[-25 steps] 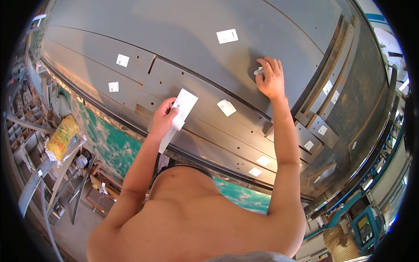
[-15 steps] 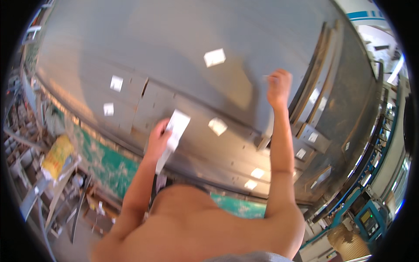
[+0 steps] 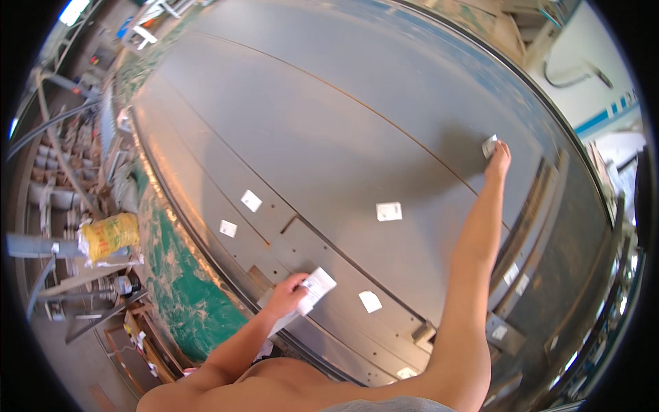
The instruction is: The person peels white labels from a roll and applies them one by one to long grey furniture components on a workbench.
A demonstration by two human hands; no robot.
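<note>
My left hand is closed on a strip of white labels, above the near part of a large grey metal sheet. The strip's lower end hangs down past my wrist. With my right arm stretched out to the far right, my right hand pinches a small white label at the sheet's surface; I cannot tell whether it touches. Other labels lie apart on the metal: one in the middle, one nearer me, and two at the left, an upper label and a lower label.
Long metal bars lie on the right side, some bearing labels. A small metal block sits near my right arm. Left of the sheet are a worn green surface, a yellow sack and stacked scrap parts.
My right hand has reached farther out to the right with a label now plainly visible in it. The view has shifted and turned. My left hand still grips the label strip.
</note>
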